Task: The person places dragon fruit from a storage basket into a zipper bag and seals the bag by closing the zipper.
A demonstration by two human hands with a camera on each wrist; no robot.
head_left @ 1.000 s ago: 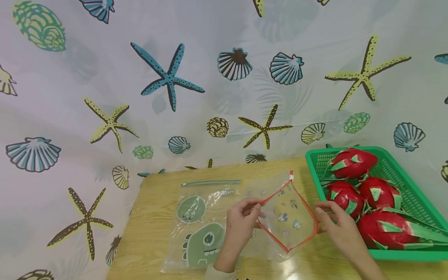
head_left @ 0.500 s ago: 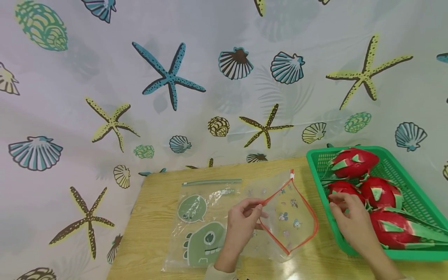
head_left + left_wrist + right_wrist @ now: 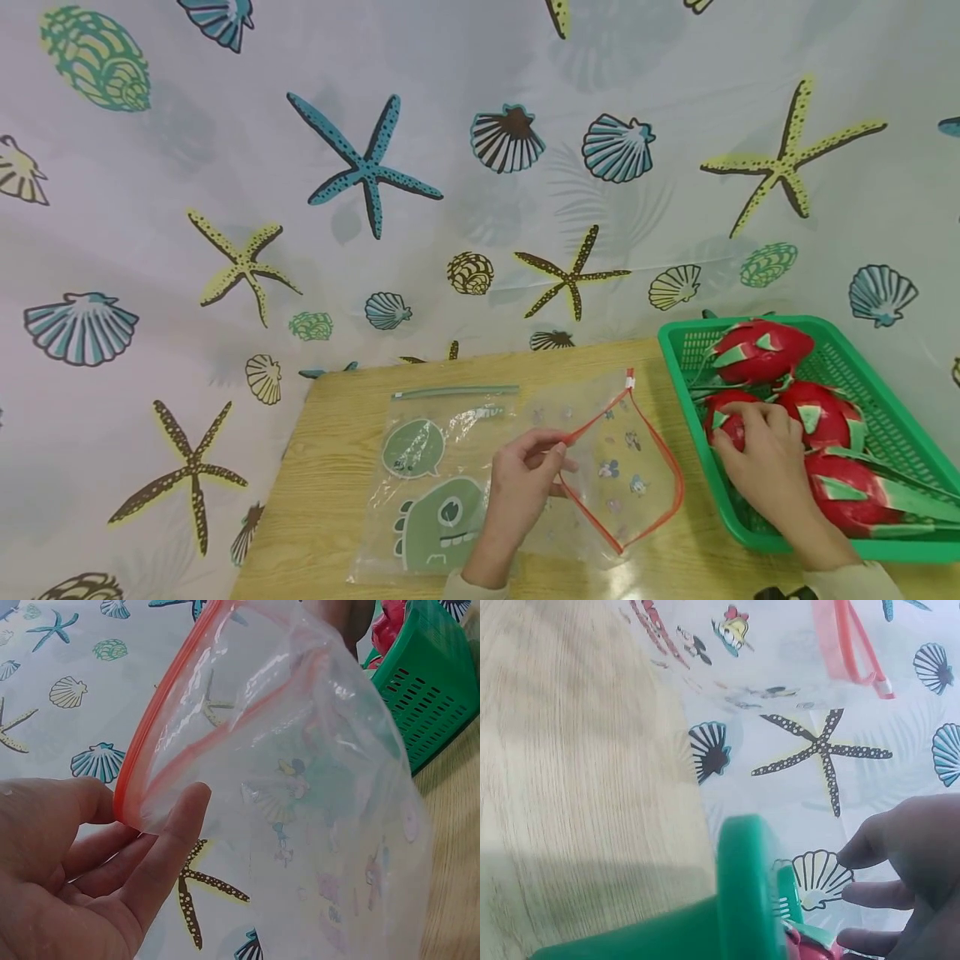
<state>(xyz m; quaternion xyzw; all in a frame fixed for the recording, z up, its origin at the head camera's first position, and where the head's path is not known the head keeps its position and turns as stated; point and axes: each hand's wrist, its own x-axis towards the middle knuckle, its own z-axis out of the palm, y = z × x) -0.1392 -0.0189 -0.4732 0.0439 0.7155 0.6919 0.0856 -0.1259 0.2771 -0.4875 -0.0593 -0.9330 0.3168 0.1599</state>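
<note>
Left hand pinches bag rim; right hand grips dragon fruit by basket edge.

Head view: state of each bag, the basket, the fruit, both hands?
red-zip bag: mouth held open
dinosaur bag: flat, zip closed
green basket: on table, holds fruit
dragon fruits: in basket
left hand: pinches bag rim
right hand: on a fruit

A dinosaur-print bag lies flat on the wooden table; a seashell-patterned curtain hangs behind.
</note>
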